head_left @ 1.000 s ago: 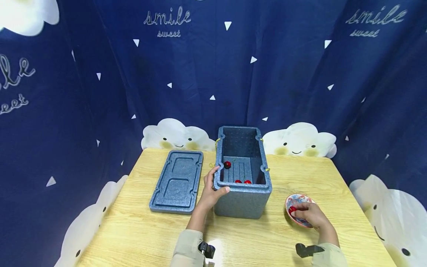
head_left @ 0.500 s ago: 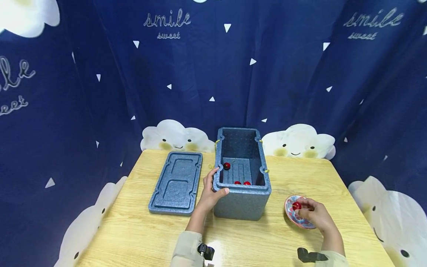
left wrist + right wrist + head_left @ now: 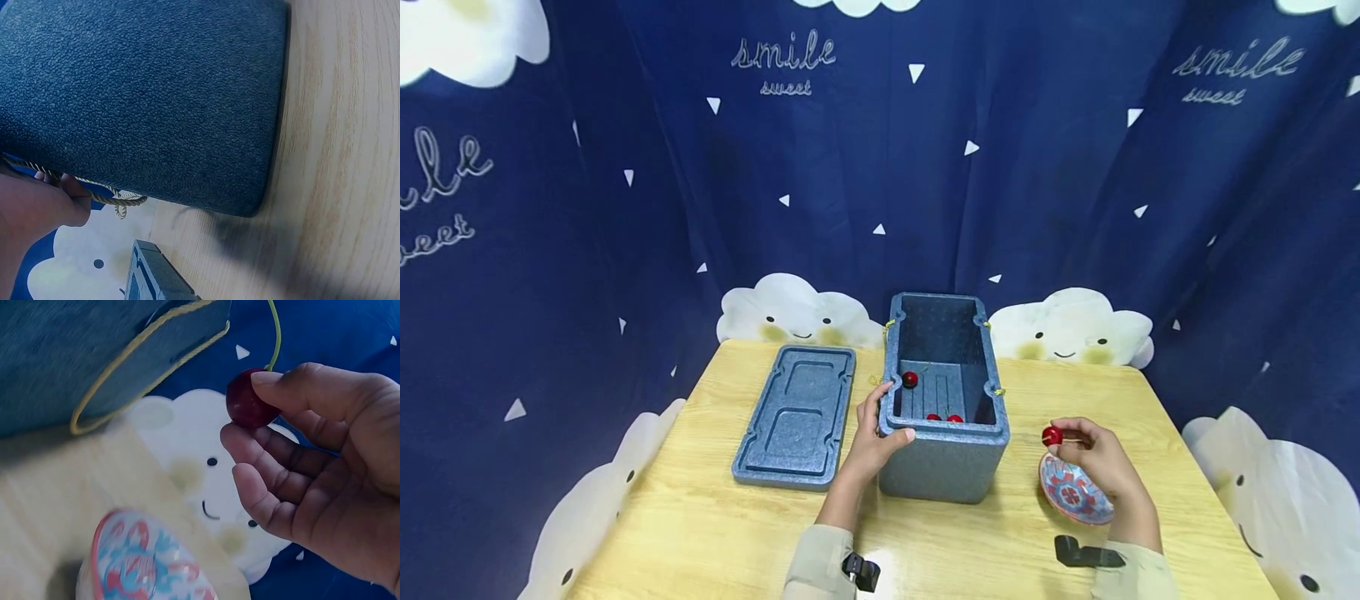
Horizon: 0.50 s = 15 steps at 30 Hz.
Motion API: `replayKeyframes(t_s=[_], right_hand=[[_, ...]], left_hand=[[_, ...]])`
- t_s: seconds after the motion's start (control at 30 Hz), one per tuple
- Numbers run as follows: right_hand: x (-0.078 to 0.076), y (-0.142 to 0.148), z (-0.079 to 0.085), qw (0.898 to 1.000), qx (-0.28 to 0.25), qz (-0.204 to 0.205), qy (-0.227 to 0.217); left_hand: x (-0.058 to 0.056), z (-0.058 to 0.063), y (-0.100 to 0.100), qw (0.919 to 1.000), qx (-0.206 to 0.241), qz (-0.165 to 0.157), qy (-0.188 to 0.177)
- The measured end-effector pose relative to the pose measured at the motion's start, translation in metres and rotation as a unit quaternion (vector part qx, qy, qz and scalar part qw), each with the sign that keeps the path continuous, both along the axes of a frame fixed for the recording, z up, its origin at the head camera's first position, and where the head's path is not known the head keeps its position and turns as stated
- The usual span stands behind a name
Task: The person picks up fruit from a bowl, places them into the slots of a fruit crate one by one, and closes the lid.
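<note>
My right hand [image 3: 1101,458] pinches a dark red cherry [image 3: 249,400] between thumb and fingers, its green stem [image 3: 276,331] sticking up. Below that hand sits a small patterned bowl [image 3: 1070,492], with no fruit showing in it. My left hand [image 3: 874,437] grips the near left corner of a deep blue-grey foam box [image 3: 947,462], thumb on the front and fingers along the left side. Inside the box, one cherry [image 3: 910,379] lies by the left wall, and two red ones [image 3: 955,418] show partly behind the front rim.
The box's lid [image 3: 795,417] lies flat on the wooden table [image 3: 700,517], left of the box. Yellow cord [image 3: 125,356] loops hang at the box's sides. A dark blue curtain [image 3: 820,167] with clouds hangs behind the table.
My right hand has lifted the cherry up out of the bowl, slightly toward the back. The bowl's inside now shows. My left hand stays on the box corner.
</note>
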State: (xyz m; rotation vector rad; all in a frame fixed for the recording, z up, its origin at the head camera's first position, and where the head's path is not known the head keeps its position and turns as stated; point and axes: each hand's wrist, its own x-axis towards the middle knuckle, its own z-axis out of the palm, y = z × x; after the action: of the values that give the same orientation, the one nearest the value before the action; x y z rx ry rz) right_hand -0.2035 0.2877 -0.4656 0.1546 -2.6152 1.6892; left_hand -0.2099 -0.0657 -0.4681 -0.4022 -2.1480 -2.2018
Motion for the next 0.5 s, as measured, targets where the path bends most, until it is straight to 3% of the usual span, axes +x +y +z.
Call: replayKeyframes(t_s=[0.27, 0.5], right_hand=[[-0.021, -0.009, 0.024, 0.998, -0.029, 0.057, 0.016], [-0.037, -0.012, 0.048, 0.987, -0.091, 0.134, 0.004]], left_hand=[[-0.002, -0.001, 0.000, 1.0000, 0.000, -0.003, 0.001], [-0.002, -0.001, 0.001, 0.9998, 0.012, 0.007, 0.014]])
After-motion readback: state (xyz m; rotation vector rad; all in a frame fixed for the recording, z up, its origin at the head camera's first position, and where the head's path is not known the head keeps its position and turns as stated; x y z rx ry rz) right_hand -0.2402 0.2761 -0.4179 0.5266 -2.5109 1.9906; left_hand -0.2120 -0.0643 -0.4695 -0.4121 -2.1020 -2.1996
